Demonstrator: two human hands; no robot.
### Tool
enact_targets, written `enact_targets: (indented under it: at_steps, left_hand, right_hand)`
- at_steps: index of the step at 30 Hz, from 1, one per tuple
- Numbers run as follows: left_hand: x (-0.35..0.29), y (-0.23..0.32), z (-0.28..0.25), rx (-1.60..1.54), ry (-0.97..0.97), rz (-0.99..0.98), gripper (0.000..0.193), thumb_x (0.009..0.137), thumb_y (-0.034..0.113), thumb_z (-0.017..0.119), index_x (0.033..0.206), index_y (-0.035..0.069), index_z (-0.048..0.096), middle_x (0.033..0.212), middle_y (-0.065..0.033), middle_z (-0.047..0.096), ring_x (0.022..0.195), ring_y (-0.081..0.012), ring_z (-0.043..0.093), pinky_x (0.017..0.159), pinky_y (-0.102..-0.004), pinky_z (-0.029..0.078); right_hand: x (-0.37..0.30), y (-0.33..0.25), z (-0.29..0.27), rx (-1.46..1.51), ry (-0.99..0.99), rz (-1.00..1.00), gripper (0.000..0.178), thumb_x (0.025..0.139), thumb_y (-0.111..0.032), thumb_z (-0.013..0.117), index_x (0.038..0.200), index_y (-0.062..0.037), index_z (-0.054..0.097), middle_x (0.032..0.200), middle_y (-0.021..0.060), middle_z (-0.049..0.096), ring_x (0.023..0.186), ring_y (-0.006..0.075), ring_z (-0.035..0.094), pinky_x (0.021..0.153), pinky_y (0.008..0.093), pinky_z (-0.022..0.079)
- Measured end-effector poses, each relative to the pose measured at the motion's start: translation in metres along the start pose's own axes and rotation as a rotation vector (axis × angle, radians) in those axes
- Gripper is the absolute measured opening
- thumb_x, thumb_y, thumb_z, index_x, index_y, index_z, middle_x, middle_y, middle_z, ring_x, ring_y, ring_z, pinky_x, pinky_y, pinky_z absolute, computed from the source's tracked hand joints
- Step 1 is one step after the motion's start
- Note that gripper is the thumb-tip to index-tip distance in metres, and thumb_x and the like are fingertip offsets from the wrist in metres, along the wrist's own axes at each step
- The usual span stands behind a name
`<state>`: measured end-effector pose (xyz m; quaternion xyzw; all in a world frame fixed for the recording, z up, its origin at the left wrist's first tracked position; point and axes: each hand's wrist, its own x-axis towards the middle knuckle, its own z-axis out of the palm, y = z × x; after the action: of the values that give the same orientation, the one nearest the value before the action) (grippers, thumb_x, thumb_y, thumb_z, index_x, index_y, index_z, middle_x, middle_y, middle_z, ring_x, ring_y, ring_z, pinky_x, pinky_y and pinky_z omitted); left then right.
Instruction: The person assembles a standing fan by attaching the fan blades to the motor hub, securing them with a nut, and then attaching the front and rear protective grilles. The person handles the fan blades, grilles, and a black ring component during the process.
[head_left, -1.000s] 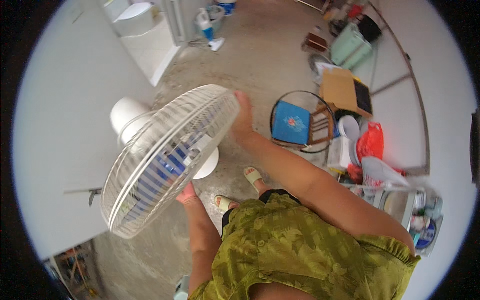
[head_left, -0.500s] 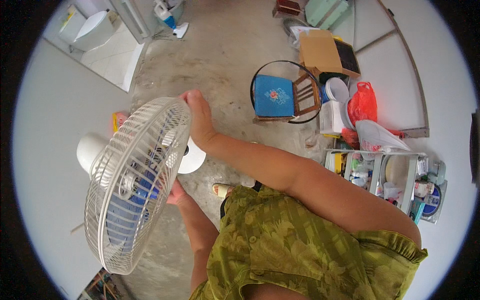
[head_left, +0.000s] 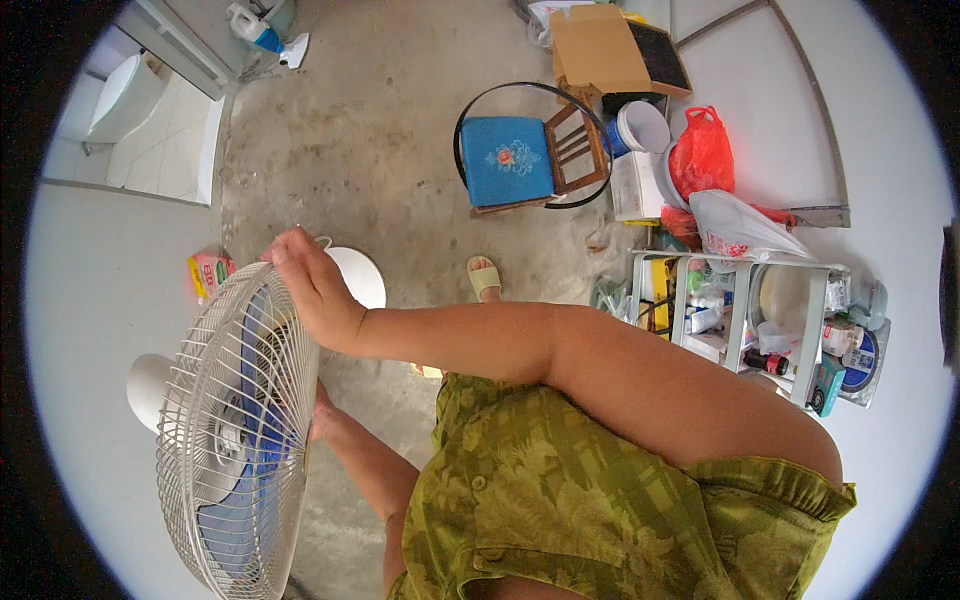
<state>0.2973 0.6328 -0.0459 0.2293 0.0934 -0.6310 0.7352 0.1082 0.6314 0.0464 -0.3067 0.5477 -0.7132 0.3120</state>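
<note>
Fan (head_left: 240, 440), a white one with a round wire cage and blue blades behind the bars, stands at the lower left of the head view, just beside the person's body, its cage face turned toward the person and tilted. Its white round base (head_left: 357, 275) shows past the top of the cage, resting on the bare concrete floor (head_left: 400, 150). The right hand (head_left: 312, 285) lies over the upper rim of the cage, its grip curled down on the wire rim, with the arm stretching across the middle of the view. The left hand (head_left: 322, 412) sits against the cage's right edge lower down; most of it is hidden behind the rim, so whether its grip is closed on the wire or only pressed against it cannot be told. A pale sandal on one foot (head_left: 485, 277) shows on the floor just past the right forearm.

Farther off, a small wooden chair with a blue cushion (head_left: 520, 155) stands inside a dark hoop, well apart from the fan. Beyond it lies a flattened cardboard box (head_left: 598, 50). To the right are a white bucket (head_left: 640, 125), a red plastic bag (head_left: 702, 155) and a white shelf rack (head_left: 745, 310) crowded with bottles and small packs. A small pink and yellow packet (head_left: 208, 272) lies by the wall just left of the fan's top. An open doorway at upper left shows a white toilet (head_left: 120, 95) on a tiled floor.
</note>
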Motion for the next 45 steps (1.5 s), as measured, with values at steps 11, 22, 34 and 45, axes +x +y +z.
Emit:
enact_targets:
  at_steps: [11, 22, 34, 45]
  left_hand:
    - [-0.006, -0.011, 0.012, 0.056, 0.138, 0.042, 0.053, 0.091, 0.036, 0.047, 0.130, 0.000, 0.045, 0.140, -0.0189, 0.038, 0.128, -0.0410, 0.034, 0.104, -0.0632, 0.023]
    - [-0.013, -0.026, 0.009, 0.096, 0.312, 0.130, 0.049, 0.091, 0.032, 0.048, 0.128, -0.001, 0.048, 0.136, -0.0183, 0.044, 0.127, -0.0380, 0.039, 0.106, -0.0582, 0.028]
    - [0.007, -0.035, 0.009, 0.218, 0.293, 0.177, 0.050, 0.091, 0.034, 0.048, 0.129, 0.002, 0.047, 0.136, -0.0170, 0.045, 0.126, -0.0359, 0.040, 0.105, -0.0549, 0.029]
    - [0.005, -0.024, 0.006, 0.203, 0.225, 0.199, 0.051, 0.091, 0.036, 0.048, 0.130, 0.004, 0.047, 0.135, -0.0159, 0.046, 0.125, -0.0340, 0.041, 0.105, -0.0519, 0.031]
  right_hand:
    - [0.000, -0.015, -0.029, -0.069, -0.123, -0.067, 0.027, 0.095, -0.023, 0.044, 0.111, -0.0009, 0.046, 0.102, 0.0148, 0.053, 0.093, 0.0263, 0.053, 0.084, 0.0360, 0.041]
    - [-0.002, 0.137, -0.360, -1.016, 0.126, 0.274, 0.046, 0.081, -0.021, 0.059, 0.118, 0.0038, 0.049, 0.112, 0.0229, 0.056, 0.107, 0.0359, 0.053, 0.093, 0.0433, 0.042]
    - [0.140, 0.159, -0.590, -1.735, 0.064, 0.582, 0.073, 0.083, -0.022, 0.058, 0.141, 0.0031, 0.021, 0.123, 0.0280, 0.049, 0.111, 0.0388, 0.051, 0.097, 0.0438, 0.039]
    - [0.173, 0.221, -0.666, -1.729, 0.014, 0.704, 0.077, 0.082, -0.024, 0.062, 0.144, -0.0066, 0.020, 0.130, 0.0276, 0.043, 0.121, 0.0380, 0.044, 0.103, 0.0392, 0.036]
